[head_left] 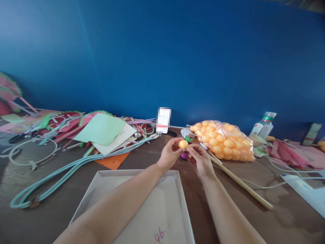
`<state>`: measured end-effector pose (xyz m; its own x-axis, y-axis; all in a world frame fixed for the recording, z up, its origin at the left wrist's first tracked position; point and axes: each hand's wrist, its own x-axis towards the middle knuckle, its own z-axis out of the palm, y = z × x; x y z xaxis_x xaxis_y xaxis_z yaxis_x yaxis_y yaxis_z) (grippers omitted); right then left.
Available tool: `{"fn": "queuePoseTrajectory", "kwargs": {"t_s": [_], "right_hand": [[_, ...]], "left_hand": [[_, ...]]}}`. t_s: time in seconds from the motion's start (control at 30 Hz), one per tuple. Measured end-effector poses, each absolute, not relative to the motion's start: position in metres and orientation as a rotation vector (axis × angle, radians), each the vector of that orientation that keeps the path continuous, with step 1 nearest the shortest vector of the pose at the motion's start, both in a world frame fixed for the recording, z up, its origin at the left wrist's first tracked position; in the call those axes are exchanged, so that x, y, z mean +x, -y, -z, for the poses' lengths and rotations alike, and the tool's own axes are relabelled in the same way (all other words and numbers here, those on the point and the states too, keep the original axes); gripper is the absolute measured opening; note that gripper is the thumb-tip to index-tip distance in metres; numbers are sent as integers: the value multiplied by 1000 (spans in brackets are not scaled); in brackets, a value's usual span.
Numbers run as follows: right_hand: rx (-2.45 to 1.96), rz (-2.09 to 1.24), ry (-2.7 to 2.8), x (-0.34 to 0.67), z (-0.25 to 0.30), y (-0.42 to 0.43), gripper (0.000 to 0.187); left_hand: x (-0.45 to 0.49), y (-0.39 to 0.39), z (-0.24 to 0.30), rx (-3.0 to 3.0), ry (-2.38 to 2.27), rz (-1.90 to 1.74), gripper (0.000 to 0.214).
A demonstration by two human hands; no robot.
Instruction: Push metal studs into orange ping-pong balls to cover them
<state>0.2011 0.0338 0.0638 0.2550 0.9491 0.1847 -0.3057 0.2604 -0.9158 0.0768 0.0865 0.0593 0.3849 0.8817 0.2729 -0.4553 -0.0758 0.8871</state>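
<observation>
A small orange ball (pixel 183 144) is held between the thumb and fingers of my left hand (pixel 170 154). My right hand (pixel 200 158) meets it from the right, thumb and fingertips pinched together against the ball's edge. Whatever that pinch holds is too small to make out. Green leaf-shaped pieces (pixel 188 139) stick up just behind the ball, between the two hands. Below the ball, a purple round thing (pixel 184 156) shows partly, the rest covered by my fingers.
A white tray (pixel 138 172) marked in pink lies under my left forearm. Behind my right hand sits a clear bag of orange balls (pixel 223 140), with a wooden stick (pixel 243 186) in front. Light-blue tubing (pixel 76 164), papers (pixel 101 128) and a bottle (pixel 264 126) lie around.
</observation>
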Motion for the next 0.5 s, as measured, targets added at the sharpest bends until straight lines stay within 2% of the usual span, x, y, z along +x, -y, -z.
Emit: {"fn": "queuePoseTrajectory", "kwargs": {"t_s": [0.5], "right_hand": [[-924,-1011,881,202,-63,-36,14]], "left_hand": [[76,-85,-55,1484,-723,-1273,39]]}}
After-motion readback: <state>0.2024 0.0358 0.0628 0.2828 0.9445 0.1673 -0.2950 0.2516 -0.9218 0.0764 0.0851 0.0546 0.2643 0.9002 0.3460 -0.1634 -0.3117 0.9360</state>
